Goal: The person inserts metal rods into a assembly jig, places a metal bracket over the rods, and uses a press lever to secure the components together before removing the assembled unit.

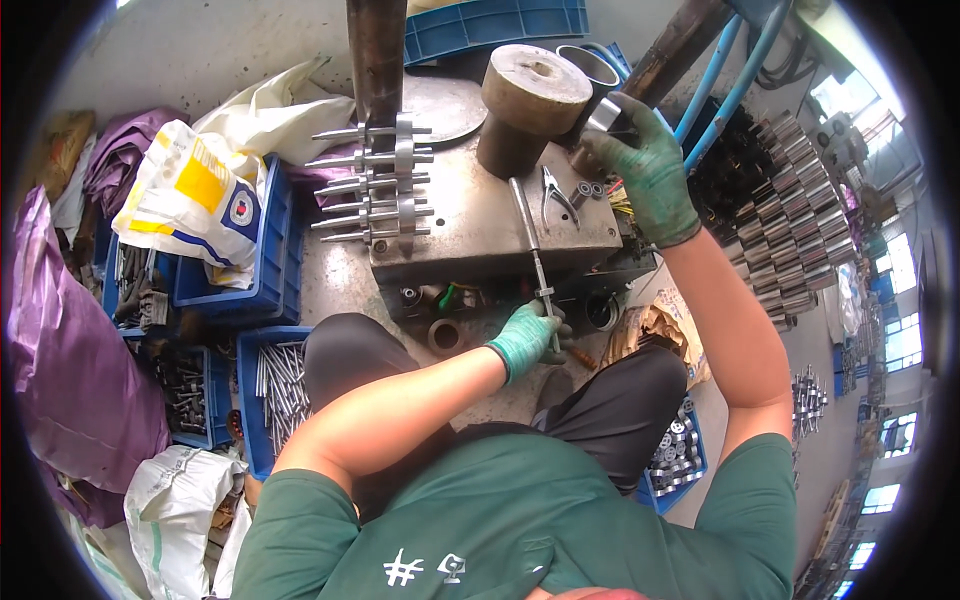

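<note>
My left hand, in a green glove, is closed round the lower part of a slim stepped metal shaft. The shaft slants up from my fist, its far end on the metal block beside a heavy round-headed steel post. At the back right, my gloved right hand curls its fingers and thumb about a shiny metal cylinder; the fingers partly hide it. Pliers and small metal rings lie on the block between the hands. Several shafts with round collars are lined up at the block's left.
Blue crates of metal parts stand left, including a crate of rods. A blue crate of round parts is by my right knee. Stacked shiny cylinders stand at right. A dark column and blue tubes rise at the back.
</note>
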Motion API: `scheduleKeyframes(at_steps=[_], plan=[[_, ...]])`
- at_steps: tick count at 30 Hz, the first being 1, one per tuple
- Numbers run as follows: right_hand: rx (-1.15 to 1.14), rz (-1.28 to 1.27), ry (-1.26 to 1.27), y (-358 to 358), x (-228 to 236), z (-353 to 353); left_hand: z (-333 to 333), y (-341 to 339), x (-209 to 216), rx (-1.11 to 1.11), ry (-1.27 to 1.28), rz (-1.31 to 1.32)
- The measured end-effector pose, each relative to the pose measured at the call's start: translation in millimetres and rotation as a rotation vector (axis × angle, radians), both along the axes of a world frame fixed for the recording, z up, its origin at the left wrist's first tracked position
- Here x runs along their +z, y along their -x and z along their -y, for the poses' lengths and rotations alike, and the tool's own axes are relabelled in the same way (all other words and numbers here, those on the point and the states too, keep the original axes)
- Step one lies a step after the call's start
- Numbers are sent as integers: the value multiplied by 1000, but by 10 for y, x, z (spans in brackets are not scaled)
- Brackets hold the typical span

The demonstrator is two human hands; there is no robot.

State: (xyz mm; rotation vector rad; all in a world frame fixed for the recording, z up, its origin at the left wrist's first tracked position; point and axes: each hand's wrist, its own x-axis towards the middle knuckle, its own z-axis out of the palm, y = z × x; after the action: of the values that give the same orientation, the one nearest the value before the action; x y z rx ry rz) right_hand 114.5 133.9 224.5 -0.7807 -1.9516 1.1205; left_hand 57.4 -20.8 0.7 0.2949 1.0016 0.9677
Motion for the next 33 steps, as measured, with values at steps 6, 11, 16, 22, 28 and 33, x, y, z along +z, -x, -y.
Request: scheduleKeyframes(at_steps=[6, 11, 16, 22, 28, 33], plan=[[-82, 111, -197, 304, 158, -652, -89, 21, -21, -6, 19, 49], [-126, 347, -337, 548, 199, -1043, -173, 89, 102, 8, 31, 8], [-95, 441, -490, 717, 121, -1392, -226, 142, 84, 74, -49, -5], [-158, 616, -552, 884, 236, -1356, -374, 213, -82, 148, -112, -13], [-147, 684, -563, 849, 413, -1120, -537, 304, -373, 146, -179, -99], [-105, 551, -705, 222, 539, -881, -554, 422, -317, 148, -207, -110]])
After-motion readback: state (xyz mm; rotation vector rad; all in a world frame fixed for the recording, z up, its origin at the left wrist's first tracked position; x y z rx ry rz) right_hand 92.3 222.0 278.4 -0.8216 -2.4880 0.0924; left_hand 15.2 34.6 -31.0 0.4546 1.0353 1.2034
